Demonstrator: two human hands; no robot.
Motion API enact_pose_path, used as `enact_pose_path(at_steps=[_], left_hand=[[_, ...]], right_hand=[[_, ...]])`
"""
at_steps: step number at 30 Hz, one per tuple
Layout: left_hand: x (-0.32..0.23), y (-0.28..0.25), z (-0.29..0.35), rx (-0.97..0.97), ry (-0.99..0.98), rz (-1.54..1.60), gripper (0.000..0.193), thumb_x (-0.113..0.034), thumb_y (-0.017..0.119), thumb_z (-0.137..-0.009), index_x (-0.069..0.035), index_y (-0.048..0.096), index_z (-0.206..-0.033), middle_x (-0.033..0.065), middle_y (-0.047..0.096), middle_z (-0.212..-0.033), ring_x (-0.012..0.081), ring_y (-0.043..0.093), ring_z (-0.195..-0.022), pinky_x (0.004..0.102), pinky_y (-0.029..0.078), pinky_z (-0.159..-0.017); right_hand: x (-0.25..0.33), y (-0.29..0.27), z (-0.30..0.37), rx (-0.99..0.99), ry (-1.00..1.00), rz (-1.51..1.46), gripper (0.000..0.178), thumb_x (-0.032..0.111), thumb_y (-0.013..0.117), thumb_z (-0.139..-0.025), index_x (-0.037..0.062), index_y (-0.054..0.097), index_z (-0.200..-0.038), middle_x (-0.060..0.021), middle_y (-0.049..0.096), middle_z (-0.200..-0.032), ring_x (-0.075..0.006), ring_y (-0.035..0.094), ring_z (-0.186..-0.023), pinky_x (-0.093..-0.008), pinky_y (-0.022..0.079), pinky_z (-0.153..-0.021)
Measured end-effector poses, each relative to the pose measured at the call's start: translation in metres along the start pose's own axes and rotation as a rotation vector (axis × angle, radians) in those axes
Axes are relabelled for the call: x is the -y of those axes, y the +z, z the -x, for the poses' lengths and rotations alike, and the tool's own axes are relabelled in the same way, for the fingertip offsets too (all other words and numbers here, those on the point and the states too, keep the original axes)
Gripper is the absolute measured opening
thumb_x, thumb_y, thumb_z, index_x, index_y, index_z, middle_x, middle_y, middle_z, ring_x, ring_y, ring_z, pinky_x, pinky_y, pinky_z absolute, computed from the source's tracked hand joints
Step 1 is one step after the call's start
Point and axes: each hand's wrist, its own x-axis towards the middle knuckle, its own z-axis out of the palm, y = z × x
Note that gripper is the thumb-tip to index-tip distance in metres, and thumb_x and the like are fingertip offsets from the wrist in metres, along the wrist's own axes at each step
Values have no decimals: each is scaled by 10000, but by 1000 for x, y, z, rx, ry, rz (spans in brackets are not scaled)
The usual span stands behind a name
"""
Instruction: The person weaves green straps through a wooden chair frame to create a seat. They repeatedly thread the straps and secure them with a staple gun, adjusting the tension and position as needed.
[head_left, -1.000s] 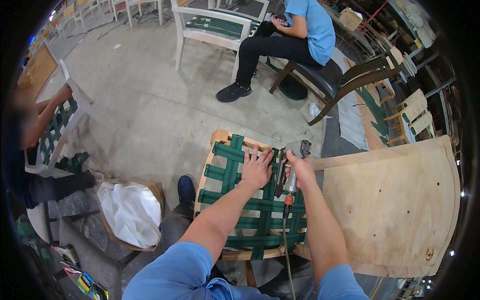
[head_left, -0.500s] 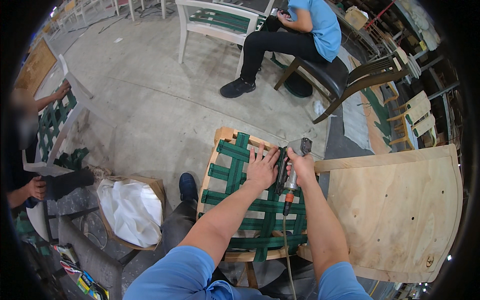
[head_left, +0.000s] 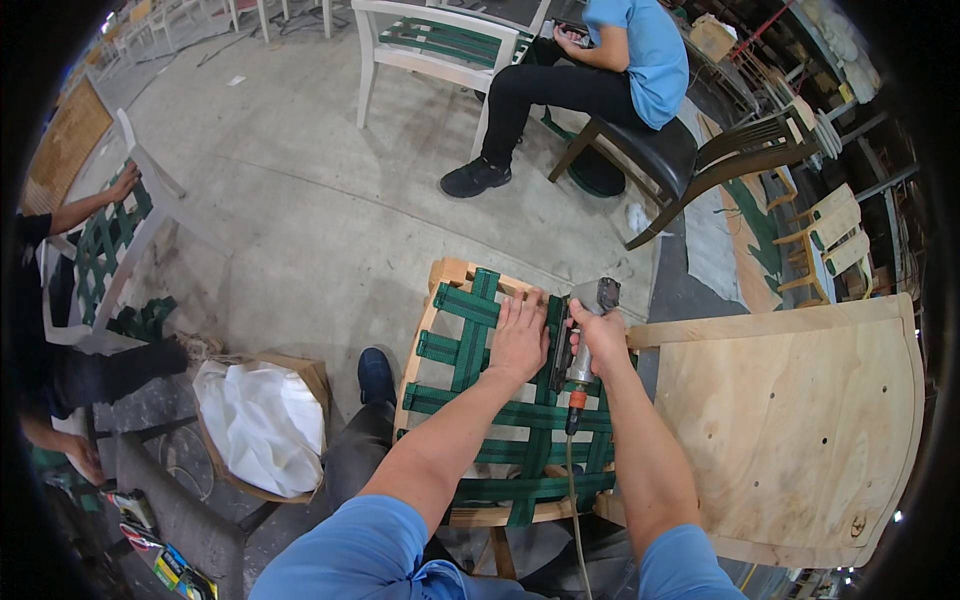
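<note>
A wooden chair frame (head_left: 411,375) with green webbing straps (head_left: 468,352) woven across its seat lies in front of me. My left hand (head_left: 520,338) rests flat on the straps near the far edge, fingers stretched out and holding nothing. Beside it, my right hand (head_left: 603,342) is wrapped round the handle of a grey and black air staple gun (head_left: 598,294). The gun's long dark magazine lies along the webbing between my hands. From its orange fitting an air hose (head_left: 572,490) runs down toward me. The contact between the gun's nose and the strap is hidden.
A plywood chair back (head_left: 780,425) extends to the right. At left stand a cardboard box with white material (head_left: 262,425) and a grey-topped stool (head_left: 190,500) carrying small packages. One co-worker (head_left: 635,75) sits ahead on a dark chair; another holds a white webbed chair (head_left: 125,235).
My left hand has shifted slightly left, its fingers now closer together. The staple gun stays nearly in place. At far left, the co-worker's lower hand has dropped from the knee toward the packages.
</note>
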Motion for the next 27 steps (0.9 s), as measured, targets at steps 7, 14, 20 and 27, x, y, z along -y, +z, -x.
enact_pose_path(at_steps=[7, 14, 20, 27], left_hand=[[-12, 0, -11, 20, -189, 3, 364, -255, 616, -972, 20, 666, -1206, 128, 295, -1652, 338, 223, -1548, 487, 192, -1262], [-22, -4, -18, 45, -304, 48, 261, -215, 646, -937, 8, 748, -1027, 93, 266, -1680, 323, 178, -1568, 478, 175, -1264], [-21, -1, -20, -4, -329, 65, 221, -175, 648, -914, -3, 778, -962, 79, 297, -1673, 322, 181, -1569, 469, 174, -1262], [-23, 0, -24, 30, -342, 59, 192, -206, 659, -909, -73, 797, -889, 78, 332, -1656, 335, 195, -1563, 491, 185, -1252]], right_hand=[[1, 2, 3, 27, 0, -36, 323, 275, 774, -925, 47, 592, -1065, -43, 644, -792, -138, 565, -522, -310, 456, -431], [-5, 6, 1, -28, -4, 9, 266, 283, 762, -939, 56, 643, -1009, -39, 651, -782, -125, 558, -529, -302, 463, -435], [0, 7, 1, 2, -9, 16, 261, 275, 763, -936, 43, 650, -980, -36, 634, -763, -129, 556, -528, -303, 461, -437], [1, 5, 1, 48, 1, 16, 278, 238, 776, -921, 35, 610, -1015, -43, 628, -753, -136, 566, -510, -312, 456, -422]])
